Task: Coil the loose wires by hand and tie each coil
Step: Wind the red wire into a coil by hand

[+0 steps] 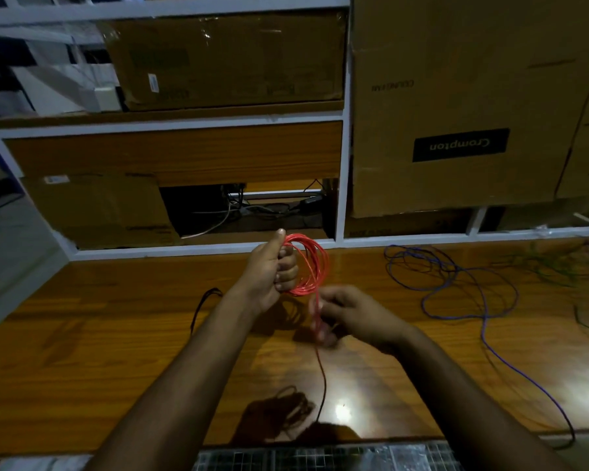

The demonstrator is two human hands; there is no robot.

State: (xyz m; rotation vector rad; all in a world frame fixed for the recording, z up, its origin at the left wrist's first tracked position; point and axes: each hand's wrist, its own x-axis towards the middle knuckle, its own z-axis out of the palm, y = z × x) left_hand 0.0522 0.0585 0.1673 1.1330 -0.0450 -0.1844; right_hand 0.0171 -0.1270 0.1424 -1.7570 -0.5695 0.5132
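Note:
My left hand (272,266) grips a red wire coil (315,263) of several loops, held upright above the wooden table (116,334). Just below and to the right, my right hand (347,314) pinches the red wire's loose strand (317,321), blurred by motion. The rest of that strand (323,385) hangs down toward the table's near edge, where a dark red tangle (293,407) lies. A loose blue wire (470,287) sprawls on the table to the right. A green wire (558,270) lies tangled at the far right.
A thin black wire (203,304) lies left of my left forearm. Cardboard boxes (456,107) and white shelving (344,130) stand behind the table. A gridded mat (320,458) lies at the near edge.

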